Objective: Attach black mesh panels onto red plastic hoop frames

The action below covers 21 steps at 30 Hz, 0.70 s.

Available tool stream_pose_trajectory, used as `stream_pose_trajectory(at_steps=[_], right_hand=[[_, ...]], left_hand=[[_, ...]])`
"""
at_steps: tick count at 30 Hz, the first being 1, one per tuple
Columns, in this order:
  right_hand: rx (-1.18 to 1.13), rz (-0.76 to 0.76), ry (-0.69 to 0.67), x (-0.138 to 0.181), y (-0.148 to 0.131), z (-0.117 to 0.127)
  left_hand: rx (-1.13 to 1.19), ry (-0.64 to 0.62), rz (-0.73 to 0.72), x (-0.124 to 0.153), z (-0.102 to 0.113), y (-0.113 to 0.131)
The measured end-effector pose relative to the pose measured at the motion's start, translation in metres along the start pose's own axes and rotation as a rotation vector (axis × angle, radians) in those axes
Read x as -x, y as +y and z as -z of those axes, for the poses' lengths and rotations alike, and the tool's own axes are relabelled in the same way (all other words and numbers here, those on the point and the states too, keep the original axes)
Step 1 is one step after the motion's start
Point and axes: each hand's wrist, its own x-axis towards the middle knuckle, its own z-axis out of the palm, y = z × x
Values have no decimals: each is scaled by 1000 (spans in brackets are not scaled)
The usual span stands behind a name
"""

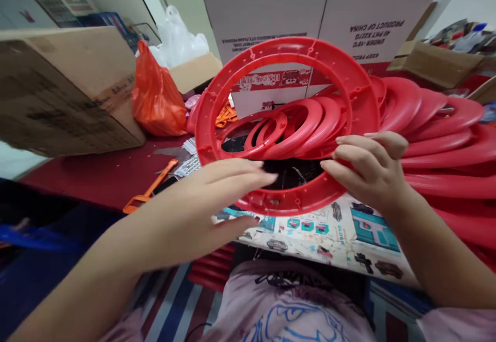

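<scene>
A large red plastic ring [366,107], its ribbed inner side facing me, stands tilted up before my chest. My right hand [374,169] grips its right lower rim with bent fingers and thumb. My left hand [205,197] is by the lower left of the ring, slightly blurred, fingers stretched out and thumb apart; whether it touches the rim I cannot tell. Through the ring's opening, more red rings [306,125] lie overlapping. Under it is a printed white and teal cardboard sheet [310,241].
Red rings [437,140] are heaped on the right. Large white cartons [271,6] stand behind. At left are a brown cardboard box [73,89], an orange plastic bag [155,99] and an orange handled piece [149,189] on the dark red tabletop [93,174].
</scene>
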Motion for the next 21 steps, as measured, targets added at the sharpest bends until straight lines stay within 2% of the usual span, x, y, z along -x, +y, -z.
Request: stream_pose_trajectory(at_steps=[2, 3, 4, 5, 7, 10, 12, 14, 15, 16, 17, 18, 19, 21], right_hand=[[-39, 60, 6, -6, -9, -2], [-71, 81, 8, -8, -13, -3], [-113, 95, 7, -8, -16, -5], [-159, 103, 0, -7, -17, -8], [-230, 79, -17, -3, -18, -14], [-220, -133, 12, 6, -15, -15], [-157, -386, 142, 9, -19, -8], [-169, -621, 270, 8, -30, 4], [-253, -707, 274, 6, -39, 9], [-413, -730, 170, 3, -48, 14], [-544, -735, -48, 0, -58, 16], [-623, -774, -203, -3, -67, 17], [-693, -827, -313, -5, -74, 15], [-816, -893, -407, -7, -82, 7]], left_hand=[[-43, -346, -5, -42, -5, 1], [-5, -562, 24, -58, -12, 0], [66, -725, 53, -69, -20, -1], [162, -833, 71, -75, -30, -3], [393, -908, 97, -76, -50, -9], [789, -870, 188, -60, -69, -17], [1033, -797, 261, -53, -72, -20], [1124, -655, 288, -55, -68, -23], [1109, -575, 284, -58, -66, -24], [1078, -500, 271, -63, -63, -26], [1050, -434, 257, -69, -60, -27], [1032, -385, 248, -75, -58, -28], [1022, -350, 240, -82, -56, -28], [1009, -318, 230, -94, -55, -29]])
